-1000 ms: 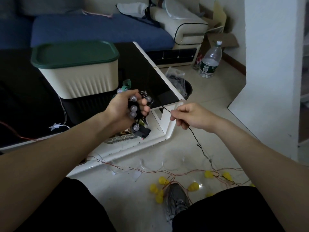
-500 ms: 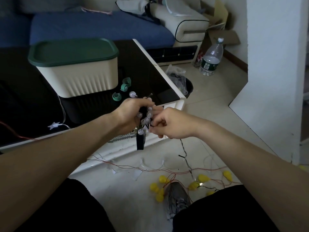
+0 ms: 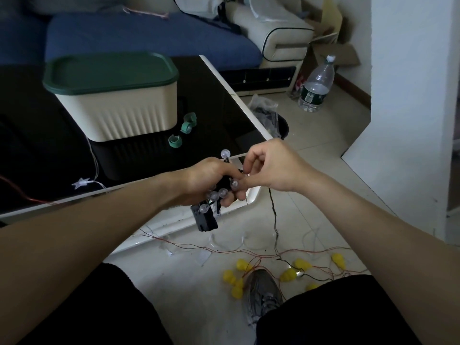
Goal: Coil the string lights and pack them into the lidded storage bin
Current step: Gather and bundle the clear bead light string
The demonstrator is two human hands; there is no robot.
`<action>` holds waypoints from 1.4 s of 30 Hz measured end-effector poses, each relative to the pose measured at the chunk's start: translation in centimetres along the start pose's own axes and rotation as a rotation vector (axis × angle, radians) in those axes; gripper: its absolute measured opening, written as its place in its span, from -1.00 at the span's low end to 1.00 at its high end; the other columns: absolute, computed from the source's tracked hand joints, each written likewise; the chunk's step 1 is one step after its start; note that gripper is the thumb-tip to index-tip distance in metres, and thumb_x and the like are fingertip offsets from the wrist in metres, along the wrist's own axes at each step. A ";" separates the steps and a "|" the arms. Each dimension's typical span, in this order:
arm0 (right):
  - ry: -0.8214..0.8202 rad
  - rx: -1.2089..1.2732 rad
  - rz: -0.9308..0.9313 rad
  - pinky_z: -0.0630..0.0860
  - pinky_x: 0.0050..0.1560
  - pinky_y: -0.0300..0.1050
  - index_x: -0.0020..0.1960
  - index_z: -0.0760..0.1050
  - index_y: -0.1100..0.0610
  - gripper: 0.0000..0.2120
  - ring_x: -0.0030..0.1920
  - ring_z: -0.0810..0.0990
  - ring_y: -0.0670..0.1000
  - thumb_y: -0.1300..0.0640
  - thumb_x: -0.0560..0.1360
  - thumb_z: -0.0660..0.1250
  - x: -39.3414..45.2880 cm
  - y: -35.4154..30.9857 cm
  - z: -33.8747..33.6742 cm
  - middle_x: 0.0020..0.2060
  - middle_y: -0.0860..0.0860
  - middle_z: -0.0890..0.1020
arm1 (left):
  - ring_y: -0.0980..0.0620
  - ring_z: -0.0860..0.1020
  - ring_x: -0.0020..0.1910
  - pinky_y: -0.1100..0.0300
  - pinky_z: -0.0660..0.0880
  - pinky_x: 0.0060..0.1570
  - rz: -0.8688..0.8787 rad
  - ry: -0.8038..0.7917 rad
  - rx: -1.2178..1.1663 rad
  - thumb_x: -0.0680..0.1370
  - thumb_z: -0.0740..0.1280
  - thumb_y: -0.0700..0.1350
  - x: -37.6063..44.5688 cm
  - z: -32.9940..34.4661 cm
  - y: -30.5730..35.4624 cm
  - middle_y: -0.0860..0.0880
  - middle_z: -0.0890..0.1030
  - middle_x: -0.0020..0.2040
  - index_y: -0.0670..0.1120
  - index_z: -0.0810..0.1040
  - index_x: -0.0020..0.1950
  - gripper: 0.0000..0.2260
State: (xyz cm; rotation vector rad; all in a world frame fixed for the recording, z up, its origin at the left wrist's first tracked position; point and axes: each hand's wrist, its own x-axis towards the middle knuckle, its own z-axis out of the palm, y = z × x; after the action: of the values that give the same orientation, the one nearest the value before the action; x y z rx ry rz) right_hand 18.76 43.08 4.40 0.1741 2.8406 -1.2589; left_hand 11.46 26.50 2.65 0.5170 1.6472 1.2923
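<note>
My left hand grips a coil of string lights with clear round bulbs on black wire; a black battery box hangs below the fist. My right hand pinches the black wire right beside the coil, and the loose wire drops from it to the floor. The cream storage bin with its dark green lid shut stands on the black table, behind and left of both hands.
Green clips lie by the bin. A white star light sits near the table's front edge. Red-wired yellow bulbs and a grey shoe are on the floor. A water bottle and a bagged bin stand at the right.
My right hand came in from the right with the wire, met the coil in my left hand, then rose over its top. Less wire lies slack on the floor.
</note>
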 end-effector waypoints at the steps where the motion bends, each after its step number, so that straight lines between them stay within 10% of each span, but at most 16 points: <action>1: -0.037 0.046 -0.008 0.53 -0.29 -0.30 -0.18 0.61 0.16 -0.71 -0.35 0.63 -0.15 0.10 0.26 0.68 0.0 0.1 0.0 -0.35 0.01 0.68 | 0.01 0.41 -0.52 0.29 0.27 -0.59 0.001 -0.006 0.002 0.56 0.20 -0.18 -0.1 0.0 0.0 -0.21 0.58 -0.31 -0.31 0.51 0.02 -0.80; 11: -0.137 0.220 0.096 0.60 -0.36 -0.12 -0.12 0.55 0.19 -0.83 -0.27 0.64 0.00 0.25 0.43 0.55 -0.4 1.2 -0.1 -0.19 0.18 0.66 | 0.02 0.34 -0.60 0.24 0.34 -0.48 0.062 0.031 -0.011 0.57 0.31 -0.23 -0.2 -0.8 -0.3 -0.08 0.34 -0.55 -0.10 0.33 -0.51 -0.56; 17: -0.039 0.301 0.100 0.69 -0.07 0.20 -0.07 0.56 0.26 -0.78 -0.25 0.66 0.16 0.39 0.38 0.55 -0.6 0.9 -0.3 -0.26 0.15 0.61 | -0.07 0.47 -0.47 0.04 0.37 -0.23 0.002 -0.150 0.119 0.55 0.36 -0.11 -0.8 -0.9 -0.3 -0.17 0.47 -0.41 -0.17 0.54 -0.33 -0.73; 25: -0.024 0.363 0.200 0.42 -0.52 -0.16 -0.01 0.54 0.23 -0.82 -0.46 0.54 0.00 0.35 0.45 0.47 -0.6 0.0 -0.6 -0.26 0.10 0.61 | 0.04 0.57 -0.38 0.18 0.40 -0.25 -0.002 -0.195 0.011 0.61 0.25 -0.21 -1.1 -0.2 0.5 -0.24 0.68 0.06 -0.45 0.46 0.19 -0.70; 34: -0.021 0.296 0.240 0.42 -0.38 -0.25 0.11 0.59 0.16 -0.57 -0.46 0.50 -0.12 -0.03 0.35 0.58 -0.8 1.3 -1.3 -0.26 0.00 0.65 | 0.01 0.46 -0.41 0.18 0.28 -0.25 -0.001 0.026 -0.404 0.57 0.21 -0.22 -0.2 -1.2 0.2 -0.09 0.54 -0.31 -0.17 0.58 -0.23 -0.77; 42: -0.177 0.092 0.223 0.57 -0.07 -0.15 0.08 0.59 0.22 -0.78 -0.27 0.64 -0.02 0.14 0.68 0.20 -0.4 2.0 -0.4 -0.25 0.06 0.66 | 0.03 0.66 -0.20 0.26 0.38 -0.18 0.138 0.190 -0.728 0.64 0.09 -0.27 0.1 -2.8 0.7 -0.13 0.69 -0.01 -0.13 0.44 -0.12 -0.80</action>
State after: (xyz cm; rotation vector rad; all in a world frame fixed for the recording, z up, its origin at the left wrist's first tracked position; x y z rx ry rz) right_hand 19.41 44.66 3.18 0.3522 2.5354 -1.2874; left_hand 8.83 25.40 3.23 0.0618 1.1714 1.9599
